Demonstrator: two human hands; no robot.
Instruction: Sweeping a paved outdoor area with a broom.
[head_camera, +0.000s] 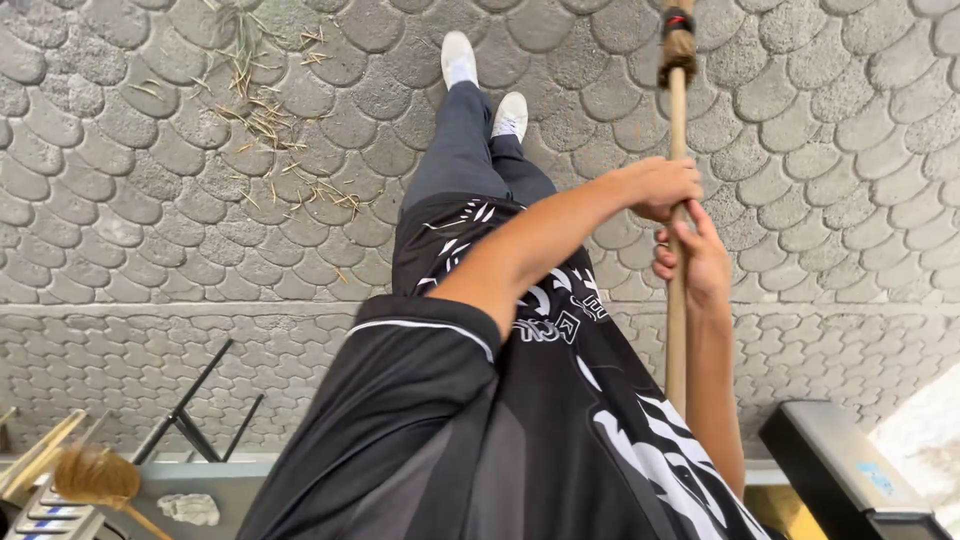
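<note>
Here, in the head view, your left hand (660, 187) is wrapped tight over the wooden broom handle (677, 300), and your right hand (692, 262) is curled around it just below. The handle stands near upright at your right side, its bound end (678, 45) over the scalloped paving (830, 150). Both hands sit close together, so a hard sweep could twist the shaft loose; dry straw (270, 130) lies well off to your left.
</note>
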